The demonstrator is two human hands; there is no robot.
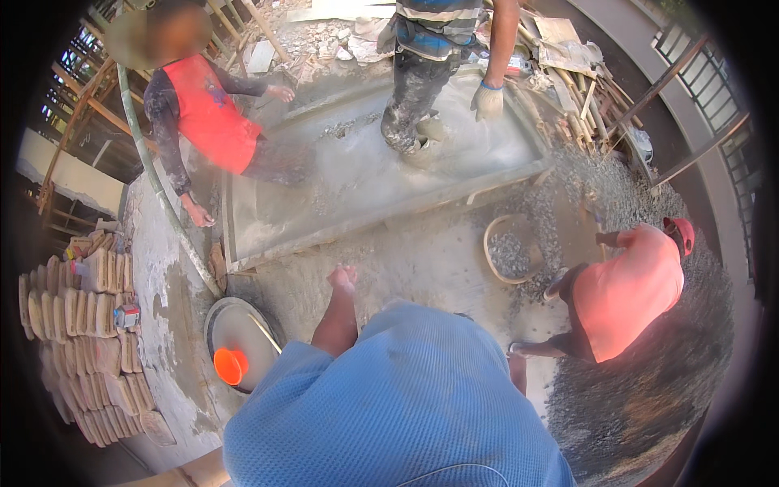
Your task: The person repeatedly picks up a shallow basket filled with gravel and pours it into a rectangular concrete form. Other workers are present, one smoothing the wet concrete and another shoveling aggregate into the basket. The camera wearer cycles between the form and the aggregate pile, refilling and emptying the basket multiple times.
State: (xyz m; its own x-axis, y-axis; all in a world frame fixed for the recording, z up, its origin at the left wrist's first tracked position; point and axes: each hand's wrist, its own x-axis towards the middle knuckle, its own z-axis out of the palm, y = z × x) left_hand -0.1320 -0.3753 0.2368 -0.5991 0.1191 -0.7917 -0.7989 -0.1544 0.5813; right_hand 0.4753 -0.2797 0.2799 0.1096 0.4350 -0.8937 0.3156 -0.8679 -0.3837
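Your bare left hand (344, 277) reaches out past the front of your shirt, over the wet grey ground (430, 260); its fingers look loosely curled, but how far open they are you cannot tell from here, and nothing can be made out in its grasp. Your right hand is out of sight, so its state cannot be told; your blue waffle-textured shirt (398, 390) fills the lower middle. Just ahead of your left hand runs the near rim of a long, low-walled rectangular trough (381, 217), its bed coated with smooth grey slurry. To your left, near your sleeve, sits a round black-rimmed basin (209, 329) of grey liquid, with a bright orange plastic dipper (230, 367) and a pale thin stick (264, 333) in it. A long greenish pole (154, 177) slants down toward that basin. Ahead on the right is a round shallow basket (489, 252) holding gravel. Beyond it, a person in a salmon shirt (633, 296) bends beside a broad dark gravel heap (641, 398). A gloved person in a striped shirt (434, 28) stands within the trough, and a person in a red-fronted top (211, 109) is at its left end. Farther left rise stacked tan slab-like bundles (97, 357).
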